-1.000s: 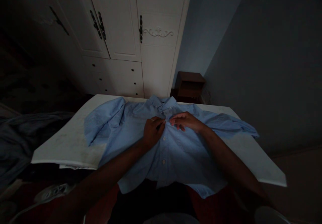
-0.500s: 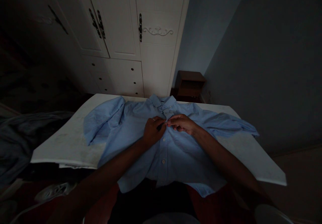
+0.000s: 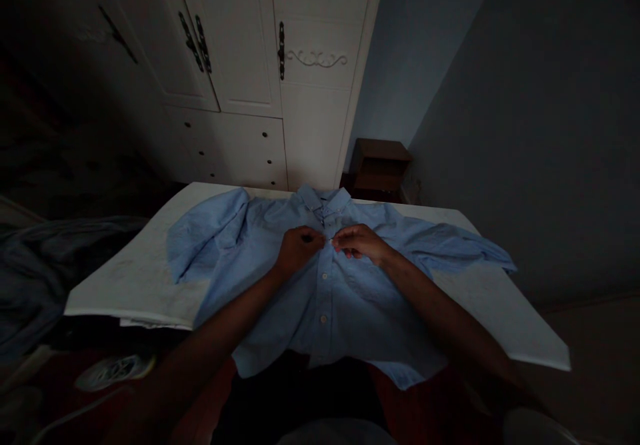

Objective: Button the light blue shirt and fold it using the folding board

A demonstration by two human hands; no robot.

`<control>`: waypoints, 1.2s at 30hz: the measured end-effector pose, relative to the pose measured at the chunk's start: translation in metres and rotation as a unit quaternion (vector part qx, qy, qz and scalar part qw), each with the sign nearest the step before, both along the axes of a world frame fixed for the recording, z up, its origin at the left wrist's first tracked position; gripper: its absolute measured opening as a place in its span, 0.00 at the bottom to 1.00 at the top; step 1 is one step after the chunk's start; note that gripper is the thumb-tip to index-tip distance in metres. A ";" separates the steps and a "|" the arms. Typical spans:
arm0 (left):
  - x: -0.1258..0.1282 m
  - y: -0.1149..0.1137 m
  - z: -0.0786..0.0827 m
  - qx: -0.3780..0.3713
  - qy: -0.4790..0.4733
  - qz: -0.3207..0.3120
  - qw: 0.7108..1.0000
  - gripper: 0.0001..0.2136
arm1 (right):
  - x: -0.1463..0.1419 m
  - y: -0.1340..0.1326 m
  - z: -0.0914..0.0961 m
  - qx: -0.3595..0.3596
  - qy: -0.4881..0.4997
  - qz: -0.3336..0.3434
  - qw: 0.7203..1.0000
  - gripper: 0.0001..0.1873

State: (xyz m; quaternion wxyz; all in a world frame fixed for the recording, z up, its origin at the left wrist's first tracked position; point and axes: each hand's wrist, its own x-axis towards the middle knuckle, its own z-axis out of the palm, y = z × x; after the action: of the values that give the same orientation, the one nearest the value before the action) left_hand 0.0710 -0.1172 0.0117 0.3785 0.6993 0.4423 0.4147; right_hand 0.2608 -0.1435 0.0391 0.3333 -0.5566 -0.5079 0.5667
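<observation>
A light blue button-up shirt [image 3: 280, 285] lies face up on a white table [image 3: 140, 278], collar at the far side, sleeves spread to both sides. My left hand [image 3: 296, 248] is closed in a pinch on the shirt's front placket just below the collar. My right hand [image 3: 361, 242] pinches the opposite edge of the placket, fingertips almost touching those of the left. Several white buttons run down the front toward me. The shirt's hem hangs over the table's near edge.
A white wardrobe [image 3: 260, 72] with dark handles and drawers stands behind the table. A small brown nightstand [image 3: 380, 165] sits at its right by the blue-grey wall. Dark bedding [image 3: 45, 265] lies at the left. A shoe [image 3: 113, 370] rests on the floor at lower left.
Both hands have shifted slightly up the placket toward the collar and drawn closer together, fingertips now meeting at a button. The shirt has hardly moved.
</observation>
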 end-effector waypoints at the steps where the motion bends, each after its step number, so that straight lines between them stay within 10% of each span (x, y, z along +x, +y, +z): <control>1: 0.000 0.000 0.000 0.002 0.009 0.004 1.000 0.06 | 0.000 0.000 0.000 0.002 0.001 -0.001 1.000 0.07; 23: -0.025 0.014 -0.010 0.165 0.206 -0.086 0.961 0.18 | 0.014 -0.008 -0.031 0.301 -0.259 0.037 0.917 0.19; 30: -0.091 0.001 -0.013 0.167 0.442 -0.064 0.879 0.32 | 0.062 -0.069 -0.039 0.382 -0.446 0.089 0.805 0.36; 36: -0.115 0.002 -0.020 0.174 0.446 -0.050 0.877 0.33 | 0.103 -0.104 -0.067 0.367 -0.544 0.104 0.747 0.37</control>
State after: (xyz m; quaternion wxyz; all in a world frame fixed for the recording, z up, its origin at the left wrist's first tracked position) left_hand -0.0436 -0.1148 -0.0084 0.0334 0.8861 0.4491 0.1100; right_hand 0.3635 -0.2476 -0.0283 0.1180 -0.5489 -0.8269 -0.0313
